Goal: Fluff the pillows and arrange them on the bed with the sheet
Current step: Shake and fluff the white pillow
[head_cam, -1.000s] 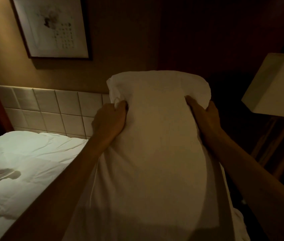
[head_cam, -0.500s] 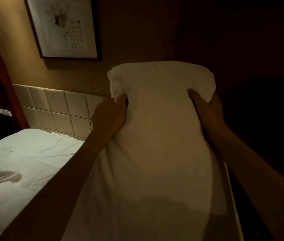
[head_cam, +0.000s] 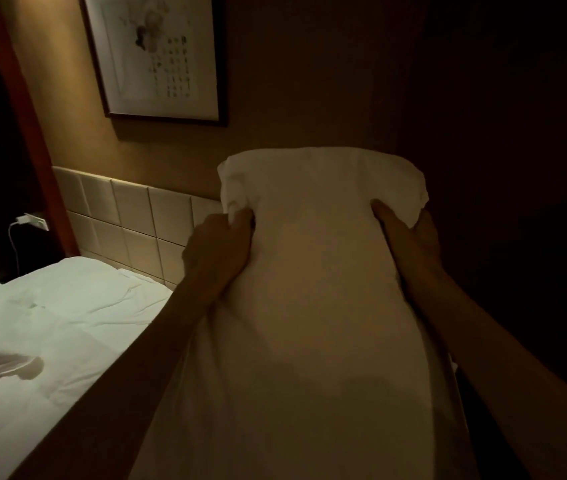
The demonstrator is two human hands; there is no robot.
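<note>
Left hand (head_cam: 218, 252) and right hand (head_cam: 410, 244) are gripping the upright white pillow (head_cam: 313, 306) by its sides, fingers curled in, right of the bed (head_cam: 50, 323).

I am in a bedroom, and it looks like a hotel room. A bed (head_cam: 50, 323) with a creased white sheet (head_cam: 77, 299) fills the lower left. At the bed's far edge stands a headboard (head_cam: 129, 220) of padded square panels. A framed picture (head_cam: 157, 53) hangs above it on a tan wall (head_cam: 292, 81). Past the bed's far left corner, a plug (head_cam: 24, 220) with a white cable (head_cam: 14, 247) sits in a wall socket. The light is dim and warm, and a white pillow (head_cam: 320, 306) is in front of me.
</note>
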